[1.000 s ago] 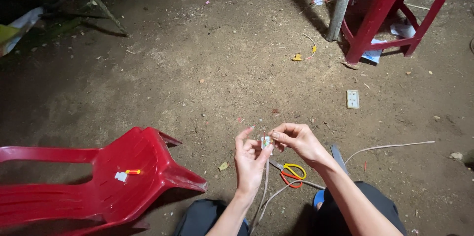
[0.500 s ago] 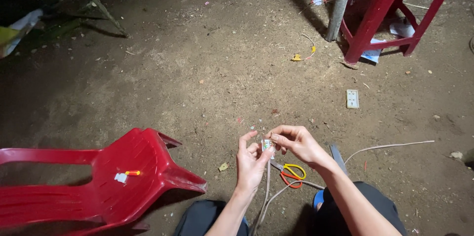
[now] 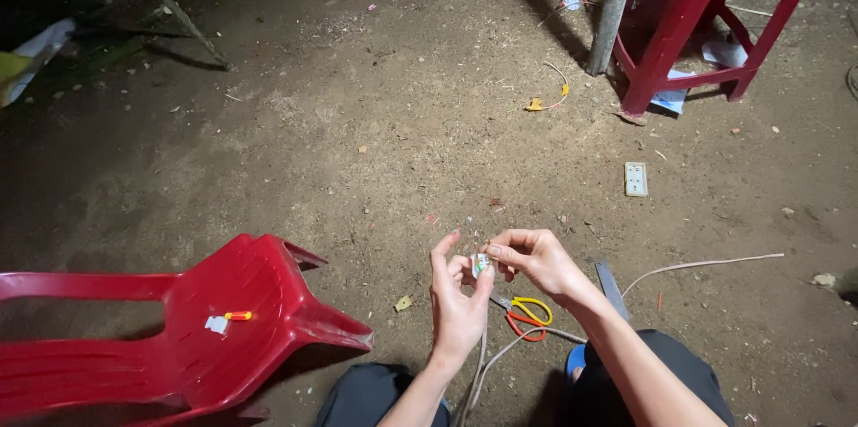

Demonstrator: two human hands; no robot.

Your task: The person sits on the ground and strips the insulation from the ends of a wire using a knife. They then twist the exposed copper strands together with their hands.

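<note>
Barely anything has changed since the earlier frame, both hands have just slid a touch lower in the lower middle of the frame. Left hand stands upright, fingers pinched on a small white part. Right hand pinches the same part from the right. Cable hangs below; yellow-handled scissors lie on the dirt underneath

Small white part half-hidden by fingers
</note>
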